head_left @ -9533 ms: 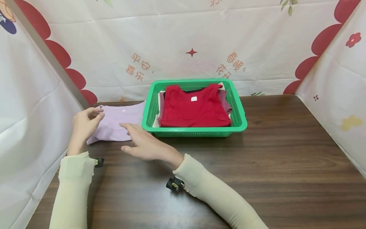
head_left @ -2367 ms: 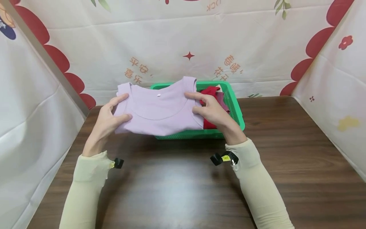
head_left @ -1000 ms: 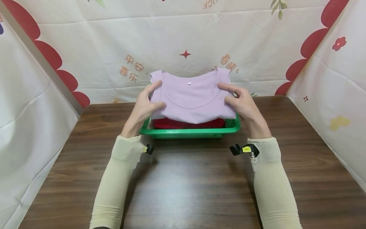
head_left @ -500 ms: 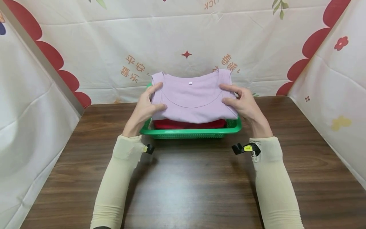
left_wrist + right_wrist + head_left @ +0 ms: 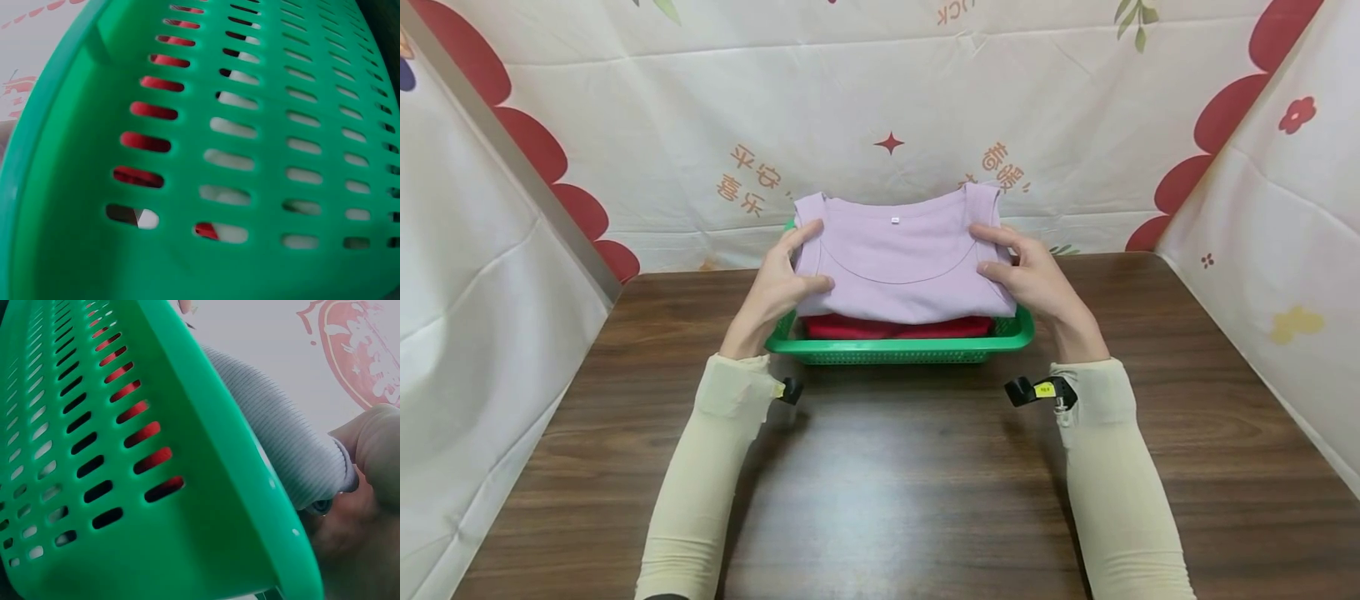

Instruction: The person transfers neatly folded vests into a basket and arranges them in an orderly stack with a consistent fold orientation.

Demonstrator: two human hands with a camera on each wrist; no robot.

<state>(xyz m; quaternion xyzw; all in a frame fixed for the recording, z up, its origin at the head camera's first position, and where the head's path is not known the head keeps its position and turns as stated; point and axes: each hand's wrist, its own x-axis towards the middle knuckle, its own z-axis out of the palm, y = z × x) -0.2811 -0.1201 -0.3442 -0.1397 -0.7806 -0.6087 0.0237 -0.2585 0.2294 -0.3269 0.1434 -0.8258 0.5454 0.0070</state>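
Observation:
A folded lilac tank top [image 5: 895, 258] with a small white neck label is held over the green basket [image 5: 895, 346]. My left hand [image 5: 775, 283] grips its left edge, thumb in front. The right edge is gripped by my right hand [image 5: 1041, 279] in the same way. Below the tank top, a strip of a red garment [image 5: 895, 327] shows inside the basket. The right wrist view shows the tank top's rolled side [image 5: 275, 425] above the rim, held by my right hand [image 5: 381, 456]. In the left wrist view the perforated basket wall [image 5: 181, 265] hides my left hand's grip.
The basket stands at the back of the dark wooden table [image 5: 880, 467], close to the white printed backdrop [image 5: 700, 108]. Further fabric walls stand on the left and right. Red and white cloth shows through the basket slots.
Earlier the tank top lay on the table left of the basket. Both hands have taken hold of it, lifted it and carried it right, over the basket. During the last second it has hardly moved.

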